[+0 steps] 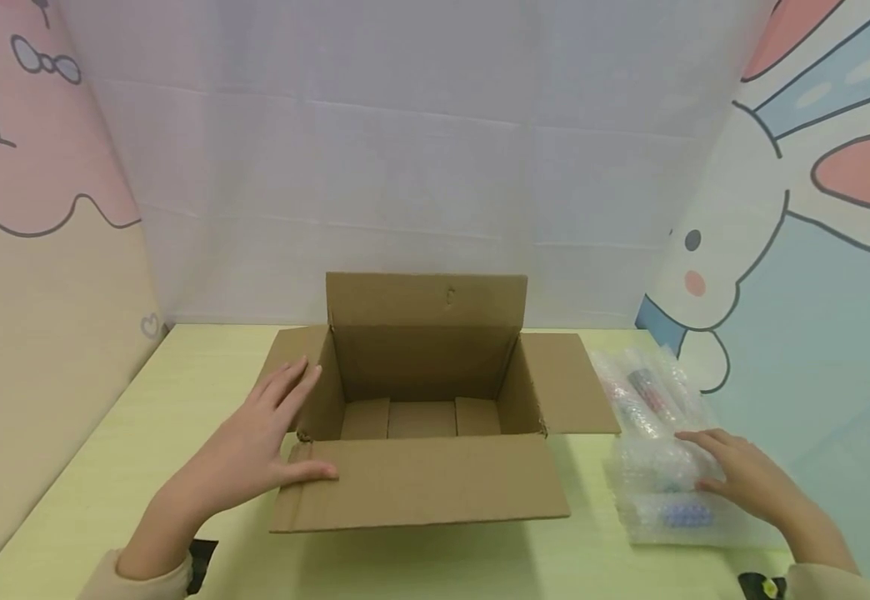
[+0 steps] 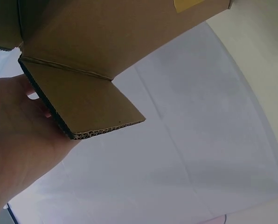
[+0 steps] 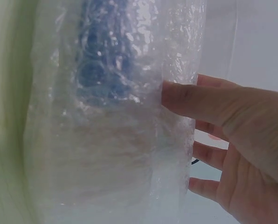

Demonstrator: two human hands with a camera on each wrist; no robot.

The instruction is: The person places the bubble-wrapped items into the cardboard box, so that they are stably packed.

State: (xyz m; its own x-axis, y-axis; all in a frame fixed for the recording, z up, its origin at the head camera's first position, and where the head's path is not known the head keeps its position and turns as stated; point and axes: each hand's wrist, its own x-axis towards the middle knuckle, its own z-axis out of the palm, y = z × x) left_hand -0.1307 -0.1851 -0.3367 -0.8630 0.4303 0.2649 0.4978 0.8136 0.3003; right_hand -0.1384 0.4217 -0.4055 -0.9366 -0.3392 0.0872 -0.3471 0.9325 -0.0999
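An open cardboard box (image 1: 423,483) stands in the middle of the table, its flaps folded outward. My left hand (image 1: 243,454) lies at its near left corner, fingers extended over the left flap (image 1: 292,342) and thumb on the front flap. In the left wrist view, that hand is partly hidden behind a cardboard flap (image 2: 87,100). At the right, my right hand (image 1: 750,483) touches bubble-wrapped packages (image 1: 656,462) with fingers spread. The right wrist view shows its thumb against the clear wrap (image 3: 106,154), with a blue item (image 3: 104,56) showing through.
Several bubble-wrapped packages lie along the right side of the pale yellow table (image 1: 202,358), close to the box's right flap (image 1: 570,383). A white cloth (image 1: 420,167) hangs behind the table. Cartoon-printed panels (image 1: 840,333) stand at both sides.
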